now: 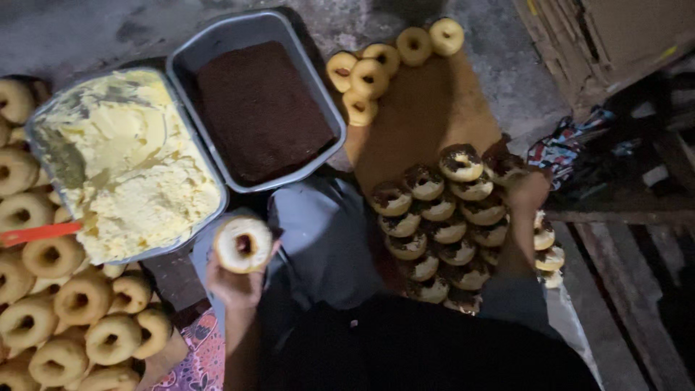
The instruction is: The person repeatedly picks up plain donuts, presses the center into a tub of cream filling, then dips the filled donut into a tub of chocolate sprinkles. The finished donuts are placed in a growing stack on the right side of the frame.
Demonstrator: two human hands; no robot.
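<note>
while left hand (235,284) fingers grip cream-coated doughnut (243,244) | right hand (527,192) on topped doughnuts (441,228), grip unclear

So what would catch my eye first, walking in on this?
Probably the doughnut spread with pale cream, held up in the left hand at the centre. Behind it sit two metal trays, one of yellow cream and one of dark chocolate sprinkles. To the right, rows of sprinkled doughnuts lie on a brown board.
</note>
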